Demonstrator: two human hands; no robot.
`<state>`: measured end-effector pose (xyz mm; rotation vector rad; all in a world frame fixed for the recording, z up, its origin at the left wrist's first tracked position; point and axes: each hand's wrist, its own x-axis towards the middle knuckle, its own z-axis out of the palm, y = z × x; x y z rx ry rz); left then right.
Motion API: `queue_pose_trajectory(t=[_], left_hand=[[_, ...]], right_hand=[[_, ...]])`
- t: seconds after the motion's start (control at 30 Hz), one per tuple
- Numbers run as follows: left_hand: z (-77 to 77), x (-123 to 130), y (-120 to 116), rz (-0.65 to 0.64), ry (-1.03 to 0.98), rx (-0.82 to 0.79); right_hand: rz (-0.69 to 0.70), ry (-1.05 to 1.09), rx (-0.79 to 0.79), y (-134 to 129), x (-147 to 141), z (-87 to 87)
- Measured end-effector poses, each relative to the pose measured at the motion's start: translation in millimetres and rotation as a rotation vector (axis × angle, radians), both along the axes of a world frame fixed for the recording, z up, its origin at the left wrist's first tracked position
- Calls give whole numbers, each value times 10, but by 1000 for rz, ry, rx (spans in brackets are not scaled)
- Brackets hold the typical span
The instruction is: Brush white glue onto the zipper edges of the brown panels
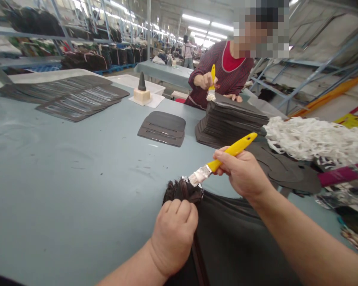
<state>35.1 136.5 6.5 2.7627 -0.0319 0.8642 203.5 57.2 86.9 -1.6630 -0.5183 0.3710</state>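
Across 1 blue-grey tabletop (pixel 86 206) we face 1 co-worker (pixel 217 63), who holds 1 yellow-handled paintbrush (pixel 213 73) at the corner of 1 stack of dark panels (pixel 223 125); 1 slotted panel (pixel 167 118) lies nearby. Our right hand (pixel 244 172) closes its fingers around a 2nd yellow brush (pixel 234 149), its white-coated bristles against the bunched end of 1 dark cloth (pixel 238 242) at our near side, which our left hand (pixel 176 230) clutches in a tight fist.

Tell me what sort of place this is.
Likely a factory floor, perhaps for garments or bags: a stack of dark pieces stands on the worktable, shelving holds dark bundles, and strip lights hang overhead.
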Motion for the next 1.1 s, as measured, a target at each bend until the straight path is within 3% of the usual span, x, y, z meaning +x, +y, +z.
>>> queue_pose_trajectory(t=[0.2,0.43,0.57,0.67,0.77,0.87,1.0,1.1], left_hand=[[69,-19,6,-68,-3,27],[41,-44,-18,-108,-19,40],[26,-49,-12,-97,4,-8],[5,-60,0,-64,7,-132],[-17,-49,8,-37,-4,-340],[-46,0,28,69,49,-622],[-101,59,69,202,235,-972],[-139,54,63,188,226,-1046]], right_hand=[[193,-152,-308,-174,-138,135],[86,-359,-265,-275,-237,298],[280,-404,-310,-195,-348,232],[350,-415,-354,-222,-326,199],[248,-427,-316,-287,-207,220],[129,-417,-249,-281,-42,211],[75,-316,-124,-116,103,50],[164,-212,-107,35,102,-128]])
